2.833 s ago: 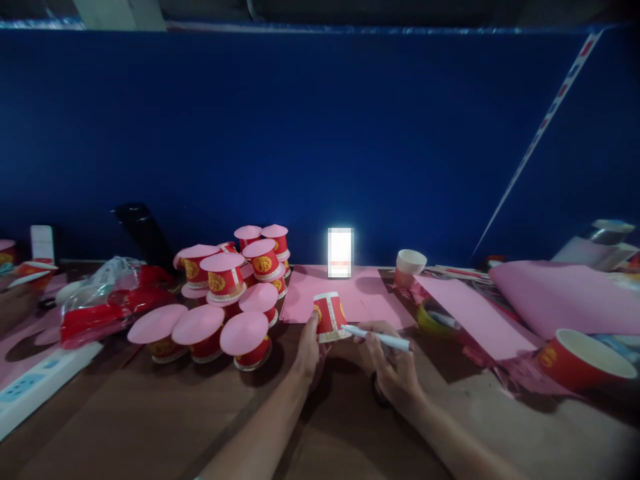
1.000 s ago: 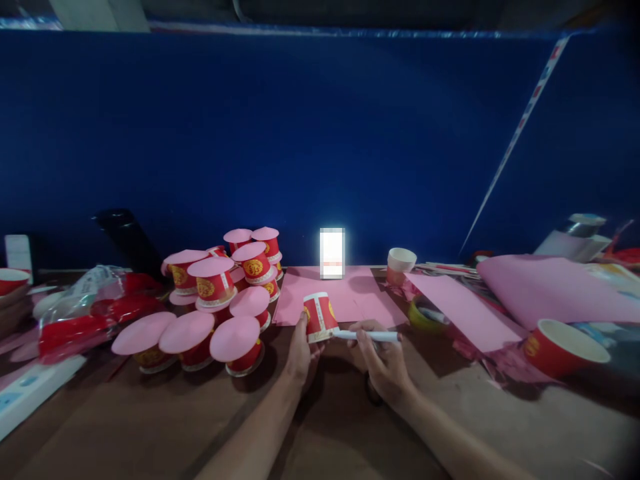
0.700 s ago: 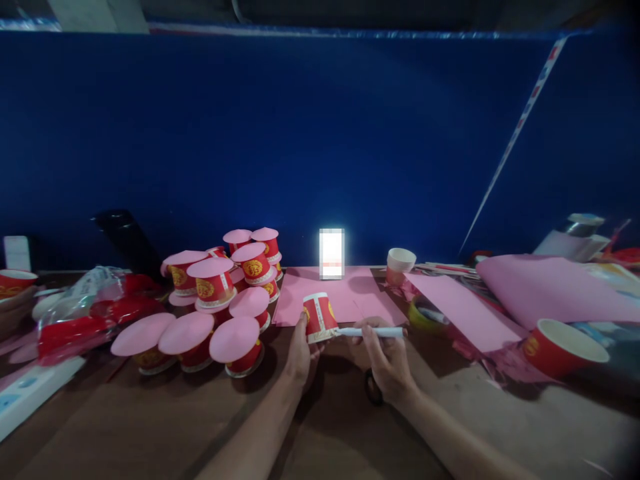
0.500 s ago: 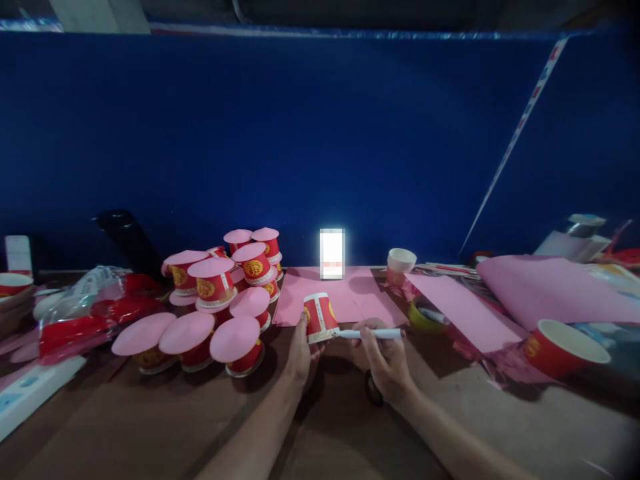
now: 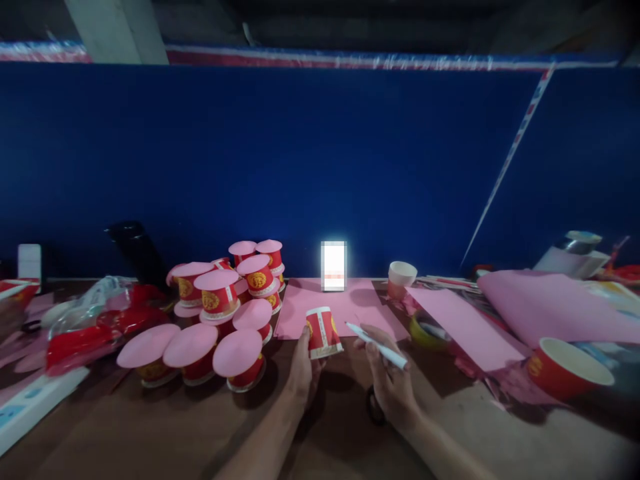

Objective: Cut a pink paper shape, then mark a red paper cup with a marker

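The fingers of the left hand (image 5: 303, 363) are closed around the side of an upturned red paper cup (image 5: 323, 332), while those of the right hand (image 5: 389, 380) pinch a white pen (image 5: 377, 345) whose tip points toward 10 o'clock, just clear of the cup. At 9 o'clock from the cup crowds a cluster of pink-topped cups (image 5: 220, 310), the nearest of them close beside the left wrist. A pink paper sheet (image 5: 335, 310) lies at 12 o'clock, with a glowing phone (image 5: 333, 265) propped at its far edge. A plain upright cup (image 5: 401, 279) stands at 1 o'clock, and an open red cup (image 5: 567, 367) sits well apart at 3 o'clock. The held cup stands mouth-down on the wooden table (image 5: 150, 427), red with a white vertical band and gold emblems, pale rim at the bottom.
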`<state>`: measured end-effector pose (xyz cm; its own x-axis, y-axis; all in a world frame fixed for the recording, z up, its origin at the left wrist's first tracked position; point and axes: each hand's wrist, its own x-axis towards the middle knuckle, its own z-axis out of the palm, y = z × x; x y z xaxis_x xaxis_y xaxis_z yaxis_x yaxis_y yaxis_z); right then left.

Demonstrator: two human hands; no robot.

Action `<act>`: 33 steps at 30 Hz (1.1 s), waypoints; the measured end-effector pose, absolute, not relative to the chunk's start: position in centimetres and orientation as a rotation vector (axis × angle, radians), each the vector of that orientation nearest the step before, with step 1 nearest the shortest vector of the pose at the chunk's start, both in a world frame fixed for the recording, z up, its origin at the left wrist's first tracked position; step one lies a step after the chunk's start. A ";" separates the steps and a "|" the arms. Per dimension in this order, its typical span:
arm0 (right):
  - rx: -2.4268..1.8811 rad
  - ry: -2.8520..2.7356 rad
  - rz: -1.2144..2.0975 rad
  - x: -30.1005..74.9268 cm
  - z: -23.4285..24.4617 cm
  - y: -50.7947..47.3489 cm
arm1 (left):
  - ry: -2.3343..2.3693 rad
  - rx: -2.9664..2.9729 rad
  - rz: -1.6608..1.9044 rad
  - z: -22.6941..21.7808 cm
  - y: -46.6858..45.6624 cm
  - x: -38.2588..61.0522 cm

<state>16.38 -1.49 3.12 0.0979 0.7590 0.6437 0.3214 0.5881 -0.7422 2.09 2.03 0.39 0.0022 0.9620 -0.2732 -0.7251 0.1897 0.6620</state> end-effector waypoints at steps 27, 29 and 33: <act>-1.234 -2.110 0.417 16.8 -1.9 1.2 | 0.786 0.136 1.428 0.0 1.6 1.5; -1.291 -2.153 0.454 16.7 -2.0 1.3 | 0.792 0.113 1.428 -0.3 1.7 1.4; -1.361 -2.192 0.513 16.7 -2.1 1.5 | 0.764 0.136 1.425 -0.4 1.8 1.4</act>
